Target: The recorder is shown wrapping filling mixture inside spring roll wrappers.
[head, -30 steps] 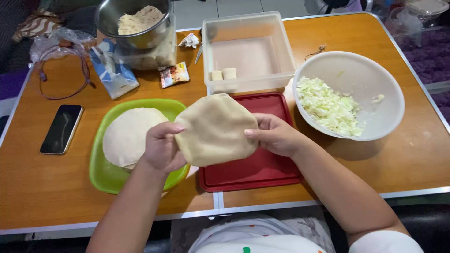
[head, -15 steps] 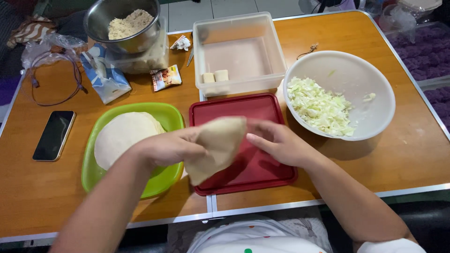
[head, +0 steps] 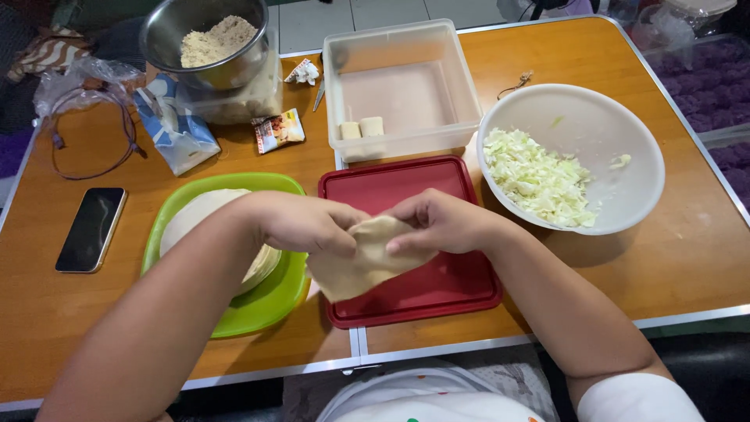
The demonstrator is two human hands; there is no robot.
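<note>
Left hand [head: 308, 225] and right hand [head: 437, 223] both pinch top edge of thin dough sheet [head: 363, 262], fingers curled tight on it. Dough hangs floppy over red lid [head: 406, 234], low edge near green plate [head: 258, 305] (stack of same sheets on plate). White bowl [head: 625, 195] with chopped cabbage [head: 539, 180] sits just right of lid. Clear tub [head: 402, 86] behind lid. Phone [head: 91, 229] far left on table [head: 47, 328].

Both hands sit low over the red lid [head: 406, 234], hemmed in: the green plate [head: 266, 301] presses close on the left, the white bowl [head: 617, 148] crowds the right, the clear tub [head: 402, 86] blocks straight ahead. Open wood shows on the table [head: 687, 266] at the near right, and between the phone [head: 91, 229] and the plate.
</note>
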